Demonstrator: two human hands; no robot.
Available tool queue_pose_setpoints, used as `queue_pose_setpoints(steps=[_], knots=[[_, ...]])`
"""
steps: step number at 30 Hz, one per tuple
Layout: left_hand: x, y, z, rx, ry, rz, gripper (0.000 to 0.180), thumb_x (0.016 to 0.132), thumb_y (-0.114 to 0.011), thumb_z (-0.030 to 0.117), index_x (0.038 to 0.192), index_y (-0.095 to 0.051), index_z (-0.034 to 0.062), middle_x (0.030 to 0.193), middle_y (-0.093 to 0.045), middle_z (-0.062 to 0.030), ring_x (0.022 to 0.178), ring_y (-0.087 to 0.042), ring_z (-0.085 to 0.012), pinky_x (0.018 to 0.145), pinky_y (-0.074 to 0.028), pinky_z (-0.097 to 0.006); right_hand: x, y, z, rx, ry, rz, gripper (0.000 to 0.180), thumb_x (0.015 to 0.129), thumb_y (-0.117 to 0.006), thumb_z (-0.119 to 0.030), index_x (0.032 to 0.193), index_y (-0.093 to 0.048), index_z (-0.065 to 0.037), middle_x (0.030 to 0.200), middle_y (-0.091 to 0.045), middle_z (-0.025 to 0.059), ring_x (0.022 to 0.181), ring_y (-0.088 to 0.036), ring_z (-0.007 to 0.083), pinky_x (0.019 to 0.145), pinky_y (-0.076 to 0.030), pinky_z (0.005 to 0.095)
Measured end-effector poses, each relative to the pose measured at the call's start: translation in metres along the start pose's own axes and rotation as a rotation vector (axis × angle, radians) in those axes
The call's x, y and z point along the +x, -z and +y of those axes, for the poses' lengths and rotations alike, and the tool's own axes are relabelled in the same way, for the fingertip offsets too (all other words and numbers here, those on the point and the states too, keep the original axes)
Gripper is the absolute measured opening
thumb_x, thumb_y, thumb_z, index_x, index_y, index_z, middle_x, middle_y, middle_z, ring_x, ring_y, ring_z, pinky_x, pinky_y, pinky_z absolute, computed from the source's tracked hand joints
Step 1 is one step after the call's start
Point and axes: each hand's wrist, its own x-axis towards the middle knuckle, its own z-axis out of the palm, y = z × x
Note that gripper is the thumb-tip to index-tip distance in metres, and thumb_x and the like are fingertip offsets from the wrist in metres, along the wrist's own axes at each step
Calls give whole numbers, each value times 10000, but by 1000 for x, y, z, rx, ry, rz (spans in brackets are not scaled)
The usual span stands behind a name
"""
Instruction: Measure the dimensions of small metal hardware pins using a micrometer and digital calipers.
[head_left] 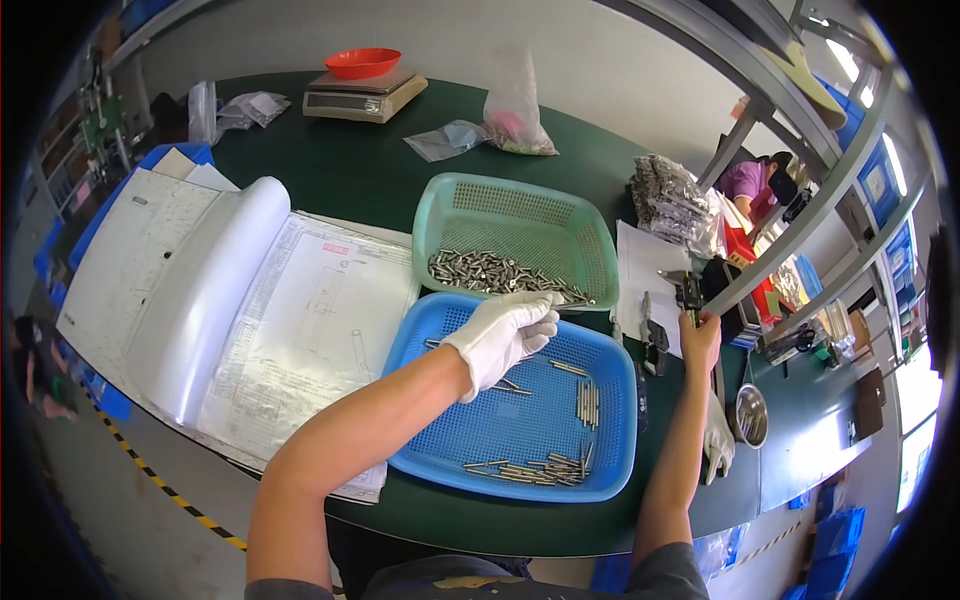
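Observation:
My left hand (pixel 508 335), in a white glove, is above the far part of a blue plastic basket (pixel 622 440). Its fingers are pinched on a thin metal pin (pixel 572 305) that sticks out to the right. Several similar metal pins (pixel 545 470) lie loose in the blue basket, some side by side in a small group. Bare, my right hand (pixel 701 338) is closed around a caliper (pixel 688 291) to the right of the baskets. Behind the blue basket, a green basket (pixel 590 225) holds a heap of small metal parts (pixel 500 270).
An open folder with a technical drawing (pixel 310 320) lies at left. Farther back are a scale (pixel 365 98) with a red bowl (pixel 362 64) and plastic bags (pixel 515 110). At right are another measuring tool (pixel 654 335), a glove (pixel 717 440), a metal bowl (pixel 750 415), a shelf frame and another person (pixel 745 182).

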Motion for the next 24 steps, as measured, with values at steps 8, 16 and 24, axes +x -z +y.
queue_pose_setpoints(steps=[8, 16, 24], knots=[[-1, 5, 6, -477, -129, -151, 156, 836, -418, 37, 985, -459, 18, 859, -479, -68, 770, -488, -166, 693, -436, -297, -55, 79, -99, 625, 698, 20, 280, 636, -708, -158, 828, -578, -2, 620, -528, 63, 512, -477, 129, 479, -383, 230], [1, 4, 13, -379, -198, -14, 110, 831, -443, 62, 933, -476, 33, 805, -472, -60, 738, -475, -167, 689, -423, -276, -77, 37, -99, 323, 897, 100, 337, 608, -711, -301, 747, -571, -27, 558, -493, 68, 455, -498, 209, 416, -370, 291], [-2, 2, 10, -349, -136, -43, 95, 814, -469, 63, 907, -476, 49, 789, -478, -55, 739, -485, -176, 699, -424, -281, -87, 28, -101, 480, 672, -59, 264, 720, -605, -170, 905, -531, 3, 665, -523, 97, 505, -524, 236, 442, -402, 317]])
